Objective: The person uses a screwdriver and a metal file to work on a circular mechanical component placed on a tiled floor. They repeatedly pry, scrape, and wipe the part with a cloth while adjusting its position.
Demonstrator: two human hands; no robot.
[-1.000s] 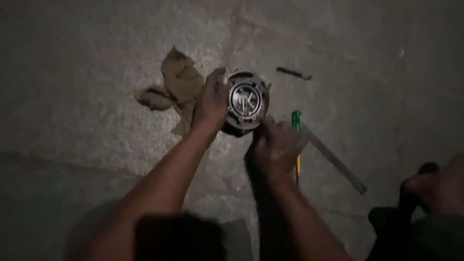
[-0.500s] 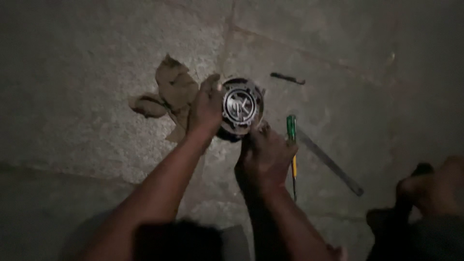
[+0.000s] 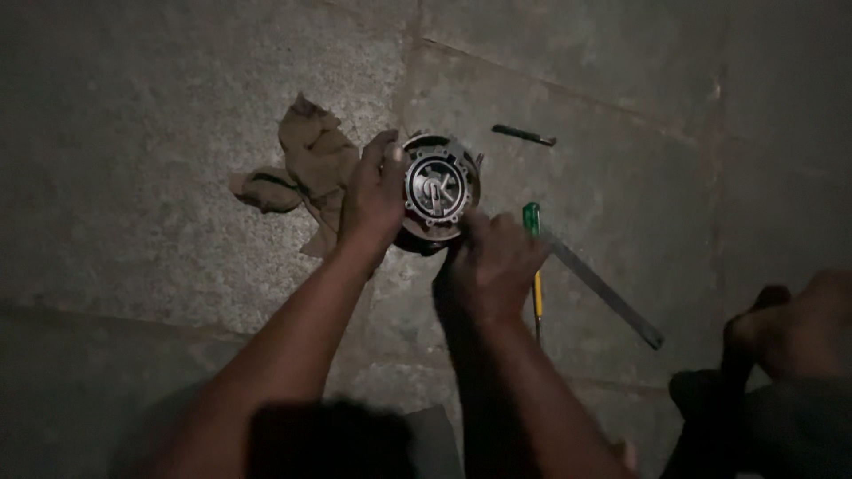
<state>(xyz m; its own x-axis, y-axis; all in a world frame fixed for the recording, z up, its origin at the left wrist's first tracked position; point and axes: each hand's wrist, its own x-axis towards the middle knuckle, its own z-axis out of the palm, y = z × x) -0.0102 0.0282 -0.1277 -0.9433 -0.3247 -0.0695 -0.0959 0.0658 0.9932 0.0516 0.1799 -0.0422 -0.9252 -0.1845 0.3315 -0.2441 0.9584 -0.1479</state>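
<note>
Hands meet over a round metal housing (image 3: 441,192) that sits on the speckled stone floor (image 3: 133,133), just right of a crumpled brown rag (image 3: 306,173). The left hand (image 3: 373,200) comes in from the lower left on a long straight forearm, wrist slightly bent, its palm pressed to the housing's left rim and the fingers curled over the upper edge, grasping it. The right hand (image 3: 488,266) reaches up from below, knuckles toward the camera, its fingers bunched at the housing's lower right edge; they touch the rim, but whether they pinch anything cannot be told in the dim light. Just right of that hand lies a screwdriver (image 3: 533,257) with a green and yellow handle, and beside it a long flat metal bar (image 3: 608,288) runs diagonally. A small dark tool (image 3: 524,135) lies apart, above the housing.
</note>
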